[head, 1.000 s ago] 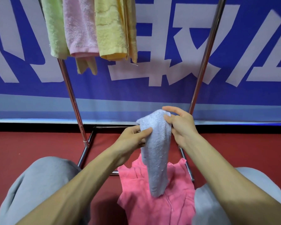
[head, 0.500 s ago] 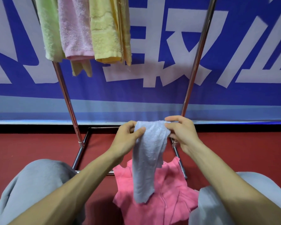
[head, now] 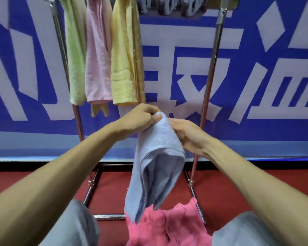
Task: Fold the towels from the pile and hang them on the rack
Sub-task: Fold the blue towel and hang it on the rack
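A pale blue towel point(head: 156, 167), folded lengthwise, hangs from both my hands in front of the rack. My left hand point(head: 140, 118) pinches its top left corner with curled fingers. My right hand point(head: 187, 134) grips the top right edge. A bright pink towel point(head: 169, 228) lies crumpled on the red floor between my knees. On the metal rack point(head: 212, 82) hang a green towel point(head: 76, 55), a light pink towel point(head: 96, 59) and a yellow towel point(head: 124, 64), side by side at the left end of the top bar.
Several grey clips point(head: 171, 8) sit on the rack's top bar to the right of the hung towels. The rack's base frame point(head: 108, 216) rests on the red floor. A blue banner with white characters point(head: 265, 77) stands behind. My grey-clad knees point(head: 238, 231) flank the pink towel.
Both hands have lifted the blue towel higher, toward the rack's upper part. The view has tilted up, showing the top bar and clips. The towel's lower end has come up off the pink towel.
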A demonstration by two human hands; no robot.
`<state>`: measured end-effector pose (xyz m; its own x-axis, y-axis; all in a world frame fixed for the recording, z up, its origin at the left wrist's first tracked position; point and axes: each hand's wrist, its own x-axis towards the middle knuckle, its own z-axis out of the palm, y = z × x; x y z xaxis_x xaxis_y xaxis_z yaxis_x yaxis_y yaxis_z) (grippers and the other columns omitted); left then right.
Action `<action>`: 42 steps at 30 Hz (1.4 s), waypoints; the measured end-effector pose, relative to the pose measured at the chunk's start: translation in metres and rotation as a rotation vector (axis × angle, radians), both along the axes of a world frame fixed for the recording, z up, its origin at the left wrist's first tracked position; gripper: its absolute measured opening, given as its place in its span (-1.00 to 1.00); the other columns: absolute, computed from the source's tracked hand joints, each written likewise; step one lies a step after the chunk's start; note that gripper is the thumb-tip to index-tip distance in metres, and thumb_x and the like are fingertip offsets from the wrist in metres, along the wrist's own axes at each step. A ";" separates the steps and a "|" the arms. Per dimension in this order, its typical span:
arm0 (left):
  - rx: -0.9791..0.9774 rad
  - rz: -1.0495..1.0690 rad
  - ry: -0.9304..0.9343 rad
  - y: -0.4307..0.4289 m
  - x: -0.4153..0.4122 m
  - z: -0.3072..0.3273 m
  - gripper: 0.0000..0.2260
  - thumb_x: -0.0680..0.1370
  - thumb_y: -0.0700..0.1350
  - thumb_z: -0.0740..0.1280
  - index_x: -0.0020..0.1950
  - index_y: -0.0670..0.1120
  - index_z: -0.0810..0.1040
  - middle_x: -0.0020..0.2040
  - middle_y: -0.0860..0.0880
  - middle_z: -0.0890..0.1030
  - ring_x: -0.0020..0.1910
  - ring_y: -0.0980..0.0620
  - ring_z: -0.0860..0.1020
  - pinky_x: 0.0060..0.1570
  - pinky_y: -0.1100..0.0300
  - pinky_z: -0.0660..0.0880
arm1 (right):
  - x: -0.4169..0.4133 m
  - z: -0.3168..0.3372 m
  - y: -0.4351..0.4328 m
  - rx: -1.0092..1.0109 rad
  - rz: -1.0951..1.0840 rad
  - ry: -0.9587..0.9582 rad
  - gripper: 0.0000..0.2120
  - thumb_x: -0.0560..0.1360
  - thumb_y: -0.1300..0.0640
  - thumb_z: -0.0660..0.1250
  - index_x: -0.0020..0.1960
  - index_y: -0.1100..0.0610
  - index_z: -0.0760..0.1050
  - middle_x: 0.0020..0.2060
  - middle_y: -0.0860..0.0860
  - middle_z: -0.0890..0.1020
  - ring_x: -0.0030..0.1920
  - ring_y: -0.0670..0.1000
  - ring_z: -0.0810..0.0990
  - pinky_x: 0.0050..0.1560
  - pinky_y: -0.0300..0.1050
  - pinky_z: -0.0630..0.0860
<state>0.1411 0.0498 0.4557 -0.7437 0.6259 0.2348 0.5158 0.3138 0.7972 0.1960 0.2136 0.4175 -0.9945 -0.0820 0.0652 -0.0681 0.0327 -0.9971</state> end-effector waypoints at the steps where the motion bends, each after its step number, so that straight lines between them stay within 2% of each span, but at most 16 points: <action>1: 0.014 0.011 0.004 -0.005 0.000 0.011 -0.70 0.61 -0.16 0.22 -0.33 -0.03 0.49 -0.43 0.16 0.48 -0.35 0.19 0.43 -0.28 0.28 0.33 | 0.000 0.012 -0.002 0.024 0.043 0.010 -0.74 0.60 0.06 0.20 0.06 0.23 0.54 -0.24 0.01 0.52 -0.21 0.01 0.42 -0.19 -0.23 0.32; 4: 0.105 0.049 -0.019 -0.016 -0.005 0.031 -0.78 0.57 -0.19 0.28 -0.27 -0.03 0.52 -0.34 0.08 0.51 -0.30 0.13 0.44 -0.29 0.28 0.34 | 0.000 0.039 -0.005 0.083 0.109 0.057 -0.71 0.57 0.05 0.25 -0.07 0.29 0.53 -0.36 -0.02 0.55 -0.32 -0.03 0.46 -0.23 -0.25 0.31; 7: 0.336 0.098 -0.151 -0.019 -0.007 0.048 -0.92 0.53 -0.22 0.34 -0.12 -0.05 0.50 -0.29 0.04 0.53 -0.32 0.13 0.47 -0.32 0.32 0.40 | -0.003 0.064 -0.006 0.013 0.063 0.118 -0.51 0.46 0.07 0.38 0.13 0.48 0.44 -0.06 0.22 0.57 -0.05 0.12 0.53 0.06 -0.04 0.42; 9: 0.400 0.080 -0.180 -0.019 -0.006 0.059 -0.90 0.54 -0.22 0.33 -0.16 -0.08 0.50 -0.39 0.08 0.51 -0.43 0.16 0.42 -0.48 0.38 0.34 | -0.005 0.083 -0.011 -0.049 0.007 0.162 -0.57 0.50 0.14 0.34 0.22 0.45 0.44 0.10 0.30 0.58 0.09 0.17 0.55 0.23 0.06 0.44; 11: 0.394 0.018 -0.217 -0.016 -0.008 0.067 -0.86 0.54 -0.10 0.35 -0.11 -0.17 0.57 -0.32 0.03 0.55 -0.35 0.12 0.47 -0.41 0.34 0.37 | -0.010 0.102 -0.013 -0.123 -0.018 0.198 -0.65 0.53 0.17 0.30 0.22 0.38 0.49 0.17 0.29 0.58 0.15 0.19 0.57 0.27 0.10 0.45; 14: 0.440 -0.060 -0.336 -0.015 -0.010 0.070 -0.60 0.52 0.05 0.35 0.17 -0.26 0.56 -0.10 -0.07 0.62 -0.16 0.04 0.56 -0.24 0.25 0.44 | -0.019 0.122 -0.012 -0.196 -0.039 0.230 -0.74 0.52 0.16 0.33 0.10 0.32 0.56 0.08 0.31 0.61 0.09 0.23 0.61 0.22 0.15 0.50; 16: 0.462 -0.127 -0.383 -0.015 -0.013 0.069 -0.72 0.53 -0.03 0.34 0.11 -0.22 0.58 -0.17 -0.02 0.67 -0.26 0.10 0.62 -0.34 0.31 0.49 | -0.026 0.132 -0.007 -0.221 -0.083 0.253 -0.85 0.52 0.17 0.33 -0.09 0.25 0.60 -0.12 0.25 0.66 -0.08 0.17 0.64 0.03 0.09 0.58; 18: 0.487 -0.158 -0.387 -0.013 -0.016 0.073 -0.81 0.52 -0.09 0.34 0.04 -0.17 0.60 -0.18 -0.02 0.69 -0.24 0.10 0.65 -0.31 0.30 0.53 | -0.033 0.142 0.000 -0.241 -0.111 0.289 -0.84 0.54 0.20 0.30 -0.19 0.20 0.58 -0.30 0.13 0.66 -0.23 0.07 0.62 -0.13 -0.03 0.57; 21: 0.519 -0.100 -0.304 -0.010 -0.031 0.097 -0.82 0.57 -0.15 0.27 0.04 -0.20 0.60 -0.16 -0.07 0.68 -0.19 0.03 0.64 -0.23 0.27 0.54 | -0.046 0.157 0.010 -0.232 -0.116 0.321 -0.89 0.54 0.24 0.30 -0.12 0.22 0.57 -0.28 0.12 0.66 -0.22 0.08 0.62 -0.11 -0.01 0.59; 24: 0.495 -0.014 -0.189 -0.002 -0.048 0.135 -0.83 0.59 -0.16 0.26 -0.05 -0.19 0.62 -0.23 -0.07 0.66 -0.26 0.03 0.61 -0.25 0.29 0.54 | -0.065 0.181 0.018 -0.254 -0.136 0.344 -0.90 0.53 0.27 0.30 -0.12 0.23 0.58 -0.23 0.17 0.64 -0.20 0.13 0.60 -0.01 0.10 0.55; 28: 0.474 0.071 -0.076 0.017 -0.075 0.183 -0.81 0.61 -0.17 0.24 -0.12 -0.19 0.58 -0.31 -0.03 0.62 -0.34 0.09 0.57 -0.36 0.31 0.49 | -0.095 0.221 0.025 -0.321 -0.155 0.398 -0.90 0.54 0.26 0.30 -0.03 0.26 0.57 -0.20 0.16 0.66 -0.26 0.06 0.64 -0.14 -0.03 0.61; 31: 0.439 0.158 0.061 0.030 -0.100 0.219 -0.78 0.61 -0.15 0.25 -0.21 -0.16 0.55 -0.32 -0.04 0.54 -0.34 0.07 0.48 -0.36 0.26 0.44 | -0.114 0.249 0.030 -0.355 -0.197 0.403 -0.84 0.51 0.24 0.34 0.05 0.29 0.57 -0.08 0.21 0.68 -0.16 0.11 0.68 -0.12 0.00 0.64; 36: 0.396 0.290 0.371 0.042 -0.130 0.275 -0.85 0.58 -0.08 0.30 -0.08 -0.15 0.57 -0.26 0.00 0.54 -0.32 0.16 0.48 -0.29 0.28 0.42 | -0.154 0.291 0.032 -0.393 -0.285 0.430 -0.78 0.47 0.18 0.42 0.02 0.32 0.59 -0.08 0.21 0.69 -0.10 0.13 0.69 -0.01 0.09 0.63; 38: 0.410 0.377 0.503 0.045 -0.143 0.292 -0.88 0.56 -0.04 0.32 0.00 -0.08 0.54 -0.14 0.00 0.57 -0.20 0.11 0.52 -0.19 0.22 0.45 | -0.170 0.301 0.031 -0.308 -0.423 0.485 -0.80 0.44 0.15 0.45 -0.14 0.32 0.59 -0.21 0.17 0.68 -0.24 0.08 0.63 -0.11 0.02 0.63; 40: 0.351 0.510 0.590 0.048 -0.156 0.302 -0.88 0.53 0.02 0.32 0.00 0.01 0.54 -0.02 -0.01 0.59 -0.03 0.01 0.55 0.05 0.06 0.47 | -0.184 0.303 0.029 -0.046 -0.631 0.572 -0.71 0.44 0.10 0.44 -0.23 0.35 0.57 -0.32 0.18 0.64 -0.33 0.05 0.52 -0.23 0.03 0.58; 42: 0.229 0.625 0.626 0.051 -0.166 0.304 -0.88 0.54 0.05 0.30 -0.01 0.04 0.56 0.03 0.02 0.60 0.05 -0.02 0.51 0.23 0.01 0.33 | -0.191 0.298 0.028 0.220 -0.783 0.651 -0.67 0.47 0.06 0.39 -0.29 0.33 0.55 -0.40 0.12 0.59 -0.38 0.06 0.50 -0.32 -0.03 0.52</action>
